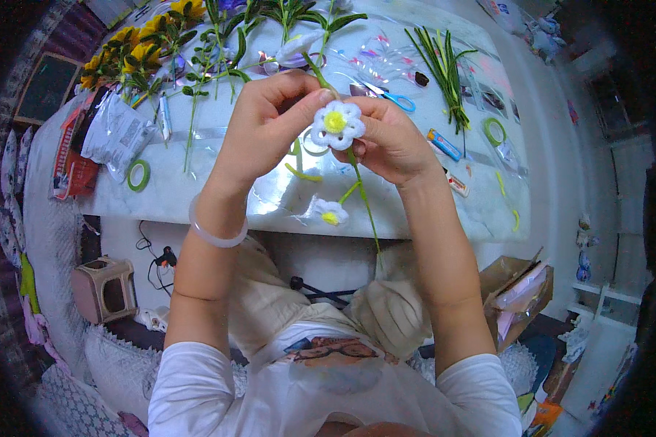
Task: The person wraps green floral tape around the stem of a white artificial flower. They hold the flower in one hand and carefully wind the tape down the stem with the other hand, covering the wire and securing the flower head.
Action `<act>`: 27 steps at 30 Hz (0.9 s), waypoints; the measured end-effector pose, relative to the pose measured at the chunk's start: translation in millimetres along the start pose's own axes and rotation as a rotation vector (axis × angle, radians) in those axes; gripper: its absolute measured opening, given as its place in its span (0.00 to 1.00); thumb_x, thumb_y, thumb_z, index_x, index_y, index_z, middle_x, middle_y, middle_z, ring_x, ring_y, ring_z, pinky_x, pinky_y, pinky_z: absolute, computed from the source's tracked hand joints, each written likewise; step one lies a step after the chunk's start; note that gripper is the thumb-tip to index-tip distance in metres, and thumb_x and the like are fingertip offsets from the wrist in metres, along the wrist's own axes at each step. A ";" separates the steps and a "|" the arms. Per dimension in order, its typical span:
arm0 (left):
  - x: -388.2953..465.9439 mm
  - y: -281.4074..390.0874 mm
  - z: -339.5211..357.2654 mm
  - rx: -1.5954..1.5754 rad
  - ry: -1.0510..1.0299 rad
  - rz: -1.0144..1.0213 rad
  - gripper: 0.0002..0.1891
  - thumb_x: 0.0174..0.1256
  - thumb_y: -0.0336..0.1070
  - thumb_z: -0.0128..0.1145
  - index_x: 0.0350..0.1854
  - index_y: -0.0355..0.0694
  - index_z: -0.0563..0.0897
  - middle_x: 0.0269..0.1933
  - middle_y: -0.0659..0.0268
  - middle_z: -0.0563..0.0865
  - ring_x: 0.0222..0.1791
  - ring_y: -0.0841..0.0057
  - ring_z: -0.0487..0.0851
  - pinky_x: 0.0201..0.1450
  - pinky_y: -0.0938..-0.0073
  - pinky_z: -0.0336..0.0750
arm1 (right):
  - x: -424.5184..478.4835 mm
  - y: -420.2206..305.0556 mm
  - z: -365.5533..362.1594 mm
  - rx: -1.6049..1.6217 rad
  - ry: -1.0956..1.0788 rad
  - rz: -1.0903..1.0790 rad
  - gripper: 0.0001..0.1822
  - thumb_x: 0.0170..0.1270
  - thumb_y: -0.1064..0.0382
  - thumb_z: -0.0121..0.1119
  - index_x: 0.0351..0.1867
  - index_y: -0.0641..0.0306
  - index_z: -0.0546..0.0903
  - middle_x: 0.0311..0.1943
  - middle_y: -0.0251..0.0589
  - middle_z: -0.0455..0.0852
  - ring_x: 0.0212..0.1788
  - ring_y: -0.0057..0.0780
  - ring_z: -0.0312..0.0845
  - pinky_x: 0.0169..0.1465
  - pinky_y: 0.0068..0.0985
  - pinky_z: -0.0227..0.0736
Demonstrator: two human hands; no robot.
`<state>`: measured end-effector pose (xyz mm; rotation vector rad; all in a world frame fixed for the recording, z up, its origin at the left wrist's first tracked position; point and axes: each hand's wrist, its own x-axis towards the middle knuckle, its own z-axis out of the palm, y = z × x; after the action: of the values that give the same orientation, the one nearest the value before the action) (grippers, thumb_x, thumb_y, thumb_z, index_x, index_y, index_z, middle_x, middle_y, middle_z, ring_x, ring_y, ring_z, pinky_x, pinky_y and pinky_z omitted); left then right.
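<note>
A fuzzy white craft flower with a yellow centre point(336, 121), probably pipe cleaner, faces up between my two hands over the table's near part. My left hand point(276, 117) pinches the green stem point(318, 71) just above this flower. On its other side, my right hand point(393, 139) has thumb and fingers closed around the flower's edge and stem. From there the thin green stem point(363, 191) runs down past the table edge. A second, smaller white flower point(329, 212) hangs from a side branch. My fingers hide the joint behind the upper flower.
On the marble-patterned table point(213, 191) lie blue-handled scissors point(399, 101), a bundle of green stems point(448, 87), green tape rolls point(138, 175) and a glue tube point(444, 145). Yellow craft flowers point(142, 49) stand at the back left beside a plastic packet point(117, 131). A cardboard box point(516, 300) sits below right.
</note>
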<state>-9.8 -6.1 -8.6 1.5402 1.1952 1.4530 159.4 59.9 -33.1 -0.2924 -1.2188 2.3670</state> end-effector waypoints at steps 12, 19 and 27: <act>11.7 19.0 -11.5 0.121 -0.118 -0.054 0.06 0.55 0.31 0.60 0.27 0.33 0.80 0.29 0.69 0.81 0.30 0.86 0.76 0.34 0.84 0.68 | -6.2 -14.3 28.1 -0.425 0.315 -0.301 0.06 0.56 0.65 0.61 0.27 0.66 0.80 0.21 0.28 0.79 0.23 0.09 0.68 0.26 0.11 0.61; 40.3 25.6 -29.5 0.119 -0.444 -0.170 0.06 0.55 0.33 0.61 0.28 0.35 0.81 0.27 0.73 0.78 0.28 0.90 0.72 0.31 0.87 0.66 | -3.6 -7.4 27.4 -0.743 0.502 -0.498 0.06 0.53 0.67 0.61 0.23 0.67 0.78 0.18 0.28 0.78 0.21 0.09 0.68 0.25 0.13 0.63; 33.8 34.3 7.6 0.738 -0.195 0.209 0.10 0.58 0.35 0.60 0.26 0.32 0.80 0.23 0.68 0.79 0.22 0.87 0.71 0.23 0.83 0.65 | 2.3 -1.7 20.6 -1.402 0.767 -0.738 0.05 0.47 0.68 0.59 0.20 0.65 0.74 0.18 0.42 0.74 0.19 0.37 0.72 0.23 0.28 0.66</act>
<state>1.4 15.0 34.0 2.2933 1.5817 0.9795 149.9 47.2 -19.6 -0.8542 -1.8499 0.4005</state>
